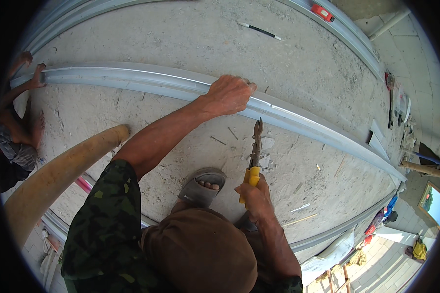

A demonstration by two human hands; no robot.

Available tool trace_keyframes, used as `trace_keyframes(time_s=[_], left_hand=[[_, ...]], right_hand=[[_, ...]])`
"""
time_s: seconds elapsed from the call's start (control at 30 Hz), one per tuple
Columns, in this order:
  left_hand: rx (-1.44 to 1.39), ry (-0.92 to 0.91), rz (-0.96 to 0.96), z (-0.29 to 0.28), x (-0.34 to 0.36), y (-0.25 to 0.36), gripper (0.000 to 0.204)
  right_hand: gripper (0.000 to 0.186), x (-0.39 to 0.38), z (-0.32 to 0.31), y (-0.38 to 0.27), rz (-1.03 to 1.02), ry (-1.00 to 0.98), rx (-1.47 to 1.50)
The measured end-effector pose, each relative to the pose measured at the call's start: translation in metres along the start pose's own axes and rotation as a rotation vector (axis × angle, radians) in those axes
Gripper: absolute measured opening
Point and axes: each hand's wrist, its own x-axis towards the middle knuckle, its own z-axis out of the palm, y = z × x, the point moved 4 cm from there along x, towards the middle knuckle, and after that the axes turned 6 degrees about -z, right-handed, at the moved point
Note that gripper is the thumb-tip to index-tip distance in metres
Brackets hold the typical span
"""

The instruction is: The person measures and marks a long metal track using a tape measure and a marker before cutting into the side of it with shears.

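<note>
The person crouches on a rough concrete floor (pixel 181 39), one sandalled foot (pixel 204 185) planted just in front of the bent knee. The left hand (pixel 228 94) is closed over the top of a long grey metal channel (pixel 132 78) that runs across the floor from its left edge toward the lower right; the fingers wrap over the far lip and press the channel down. The right hand (pixel 255 196) is shut around the yellow grips of a pair of tin snips (pixel 254 149), whose blades point up toward the channel; their tips lie just short of its near edge, a little to the right of the left hand. Whether the blades are parted cannot be made out. At the far left end of the channel another person's hand (pixel 35 78) rests on it. A few nails (pixel 218 140) and pale scraps (pixel 265 152) lie on the floor between the foot and the channel, a thick tan hose (pixel 58 173) comes in from the left edge, and a second channel (pixel 337 29) curves along the floor's upper right edge with a small red tool (pixel 322 12) on it. The step in hand looks like lining up a cut in the channel: it is steadied, and the snips are aimed but not biting. The next move would call for the blades opened over the near lip at the chosen spot, with the left hand holding firm and its fingers kept clear.
</note>
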Motion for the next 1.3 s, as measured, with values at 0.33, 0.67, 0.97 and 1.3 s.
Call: trace_keyframes(time_s=[0.33, 0.67, 0.97, 1.3], left_hand=[[0.024, 0.029, 0.017, 0.004, -0.003, 0.001, 0.022], [0.04, 0.018, 0.008, 0.005, -0.003, 0.001, 0.022], [0.007, 0.088, 0.034, 0.005, -0.005, 0.001, 0.019], [0.02, 0.059, 0.02, 0.004, -0.004, 0.002, 0.022]], right_hand=[[0.056, 0.01, 0.002, 0.011, -0.067, 0.046, 0.017], [0.037, 0.005, 0.007, 0.01, -0.079, 0.05, 0.061], [0.055, 0.009, 0.005, 0.011, -0.038, 0.057, 0.062], [0.056, 0.014, 0.009, 0.016, -0.057, 0.052, 0.111]])
